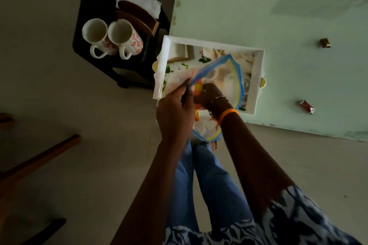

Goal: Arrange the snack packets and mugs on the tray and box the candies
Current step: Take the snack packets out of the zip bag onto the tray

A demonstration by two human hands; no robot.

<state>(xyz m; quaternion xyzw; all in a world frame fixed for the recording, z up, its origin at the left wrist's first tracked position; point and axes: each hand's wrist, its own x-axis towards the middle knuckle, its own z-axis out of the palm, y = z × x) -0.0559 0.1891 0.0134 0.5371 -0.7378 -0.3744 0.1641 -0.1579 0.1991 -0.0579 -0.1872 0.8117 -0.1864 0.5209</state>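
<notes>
- Two white mugs (111, 39) with red flower prints are standing side by side on a black stool (89, 61) at the left, handles pointing toward the person, well apart from the tray.
- Behind the mugs on the same stool, a brown wooden holder (137, 17) is sitting with white tissue (139, 2) at its back.
- The left hand (175, 113) is pinching the blue-edged mouth of a clear zip bag (221, 77) between thumb and fingers, holding it open over the near left corner of the tray.
- The right hand (209, 95) is reaching inside the bag; its fingers are curling around an orange and yellow snack packet (198, 90), though how firmly they are gripping is hidden by the left hand.
- A white tray (256, 77) with a floral base is lying on the near left part of the pale green table (288, 16), partly under the bag.
- Two wrapped candies are lying on the table to the right of the tray, well apart: one golden (325, 42), one reddish (307, 106).
</notes>
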